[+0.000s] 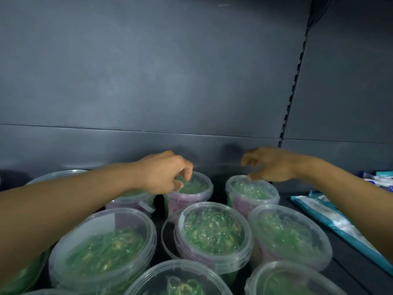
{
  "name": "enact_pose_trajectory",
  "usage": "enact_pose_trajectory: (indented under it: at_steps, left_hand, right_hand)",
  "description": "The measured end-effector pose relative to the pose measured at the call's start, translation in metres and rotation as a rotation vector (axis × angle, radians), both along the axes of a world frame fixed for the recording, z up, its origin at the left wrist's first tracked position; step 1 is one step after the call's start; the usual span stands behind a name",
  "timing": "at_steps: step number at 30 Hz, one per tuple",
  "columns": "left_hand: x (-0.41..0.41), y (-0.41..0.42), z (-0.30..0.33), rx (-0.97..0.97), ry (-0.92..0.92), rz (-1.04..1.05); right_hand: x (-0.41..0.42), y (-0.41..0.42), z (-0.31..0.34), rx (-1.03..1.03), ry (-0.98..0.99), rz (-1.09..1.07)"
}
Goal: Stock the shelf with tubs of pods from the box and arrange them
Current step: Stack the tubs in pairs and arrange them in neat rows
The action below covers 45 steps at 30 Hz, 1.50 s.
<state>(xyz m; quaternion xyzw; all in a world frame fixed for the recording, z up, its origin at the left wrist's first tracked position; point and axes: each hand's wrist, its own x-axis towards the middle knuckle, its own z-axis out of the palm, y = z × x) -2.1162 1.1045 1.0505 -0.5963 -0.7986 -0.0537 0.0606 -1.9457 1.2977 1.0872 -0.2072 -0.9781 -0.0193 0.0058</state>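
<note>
Several clear-lidded tubs of green pods (213, 233) stand packed together on the dark shelf (348, 260). At the far row, the left hand (163, 172) curls its fingertips onto the lid of the far middle tub (191, 189), while the right hand (269, 165) hovers loosely curled, thumb just touching the far right tub (252, 193). Blue-and-white packets (331, 220) lie at the right.

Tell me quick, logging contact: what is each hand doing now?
Left hand: fingers curled onto the lid of a back tub, pinching it.
Right hand: loosely curled, open; thumb tip at another tub's rim.
</note>
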Motion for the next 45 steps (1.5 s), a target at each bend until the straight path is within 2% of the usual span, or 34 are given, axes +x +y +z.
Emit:
enact_pose_trajectory:
  at_steps: [3, 5, 9, 13, 16, 20, 27, 31, 34, 41, 45]
  left_hand:
    - [0.008, 0.021, 0.001, -0.016, 0.02, -0.05]
    - [0.018, 0.036, 0.0, -0.029, 0.02, -0.106]
    - [0.034, 0.061, -0.007, -0.057, -0.016, -0.188]
    - [0.033, 0.071, -0.012, -0.083, -0.072, -0.19]
    - [0.031, 0.07, -0.01, -0.076, -0.089, -0.17]
    - [0.032, 0.066, -0.01, -0.058, -0.148, -0.181]
    - [0.034, 0.063, -0.008, -0.03, -0.153, -0.171]
    - [0.038, 0.061, -0.011, -0.042, -0.139, -0.16]
    - [0.041, 0.058, -0.014, -0.071, -0.075, -0.151]
    - [0.055, 0.027, 0.004, -0.023, -0.052, -0.113]
    - [0.072, -0.001, 0.011, -0.123, -0.078, -0.167]
  right_hand:
    - [0.014, 0.014, -0.005, -0.037, -0.157, -0.152]
    - [0.017, 0.021, -0.013, -0.1, -0.178, -0.22]
    - [0.015, 0.028, -0.029, -0.492, 0.003, -0.339]
    - [0.008, 0.036, -0.039, -0.668, 0.21, -0.396]
    - [-0.002, 0.041, -0.045, -0.641, 0.258, -0.373]
    - [-0.009, 0.037, -0.048, -0.475, 0.278, -0.302]
    - [-0.012, 0.032, -0.048, -0.523, 0.191, -0.295]
    - [-0.013, 0.032, -0.048, -0.321, 0.136, -0.246]
    - [-0.005, 0.031, -0.049, -0.217, 0.189, -0.184]
    - [0.042, -0.009, -0.029, -0.152, 0.249, 0.016]
    - [0.079, -0.024, -0.018, -0.241, 0.207, -0.103]
